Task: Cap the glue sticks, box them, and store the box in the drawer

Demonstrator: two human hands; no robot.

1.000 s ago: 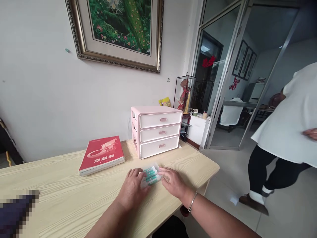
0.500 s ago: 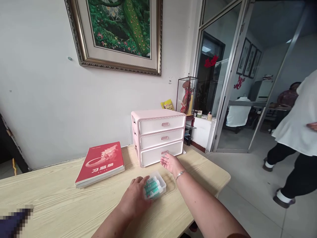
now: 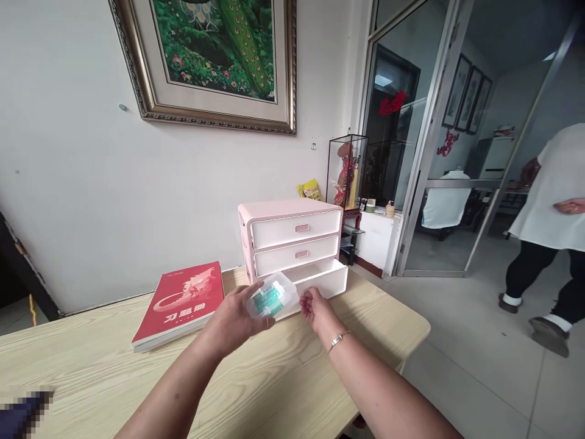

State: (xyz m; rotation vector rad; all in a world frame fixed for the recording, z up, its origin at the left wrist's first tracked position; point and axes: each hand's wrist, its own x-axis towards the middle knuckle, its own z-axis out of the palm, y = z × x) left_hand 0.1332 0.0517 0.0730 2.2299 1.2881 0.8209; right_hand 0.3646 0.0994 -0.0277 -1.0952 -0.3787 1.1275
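A pink cabinet (image 3: 287,209) with white drawers stands on the table, its bottom drawer (image 3: 331,283) pulled partly out. Gripped by my left hand (image 3: 237,320), a clear plastic box (image 3: 286,291) is tilted in front of the cabinet's left part, with green-and-white tubes (image 3: 269,300) inside. The box hides part of the bottom drawer. My right hand (image 3: 316,310) has its fingers curled at the front of that drawer, over the place of its handle.
Left of the cabinet, a thick red book (image 3: 187,299) lies on the wooden table (image 3: 274,378). Behind the cabinet are a yellow packet (image 3: 309,189) and a glass display case (image 3: 347,174). A person in white (image 3: 555,189) walks on the right.
The bottom drawer has come out toward me with my right hand at it. My left hand has lifted the box of tubes off the table and tilted it. The person has moved.
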